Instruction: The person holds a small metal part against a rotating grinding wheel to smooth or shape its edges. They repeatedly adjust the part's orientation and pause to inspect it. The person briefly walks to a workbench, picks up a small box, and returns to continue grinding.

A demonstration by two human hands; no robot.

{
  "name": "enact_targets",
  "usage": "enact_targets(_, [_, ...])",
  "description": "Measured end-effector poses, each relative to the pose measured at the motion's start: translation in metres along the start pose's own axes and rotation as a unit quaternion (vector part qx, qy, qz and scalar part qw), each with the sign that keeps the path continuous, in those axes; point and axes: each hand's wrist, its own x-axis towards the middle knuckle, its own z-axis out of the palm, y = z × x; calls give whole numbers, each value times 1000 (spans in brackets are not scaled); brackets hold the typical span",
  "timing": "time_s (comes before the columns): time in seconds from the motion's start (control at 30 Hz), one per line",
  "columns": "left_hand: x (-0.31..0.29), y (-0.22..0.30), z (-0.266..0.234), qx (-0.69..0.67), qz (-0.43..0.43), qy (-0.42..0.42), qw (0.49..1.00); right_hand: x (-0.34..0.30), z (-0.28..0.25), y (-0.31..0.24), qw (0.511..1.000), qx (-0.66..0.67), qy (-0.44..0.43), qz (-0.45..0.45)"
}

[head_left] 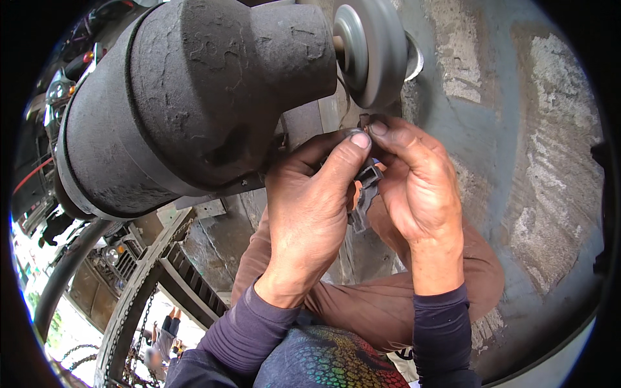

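Note:
Both hands meet just below a grey grinding wheel (385, 58), whose smooth, streaked face looks as if it is turning. My left hand (307, 207) is closed, its thumb pressed on a small dark metal part (369, 180) with a bracket-like end. My right hand (417, 184) pinches the upper end of the same part between thumb and fingers. That part's tip lies close under the wheel, apart from it as far as I can see. Much of the part is hidden behind my fingers. The grinder's dark, grimy motor housing (213, 84) fills the upper left, with a short shaft leading to the wheel.
My bent legs in brown trousers (362, 310) are under my hands. Worn grey metal flooring (491, 142) with rough patches lies to the right. A metal rail with a chain (145, 271) stands lower left. Beyond it are a vehicle front (119, 255) and a distant person (167, 333).

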Motion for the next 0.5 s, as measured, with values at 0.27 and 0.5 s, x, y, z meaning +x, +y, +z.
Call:
enact_targets(0.27, [2,1,3,-9,18,16,1000,0,-1,-1,999,28,-20,15])
enact_targets(0.5, [2,2,2,13,28,13,999,1,1,3,999,39,-3,-17])
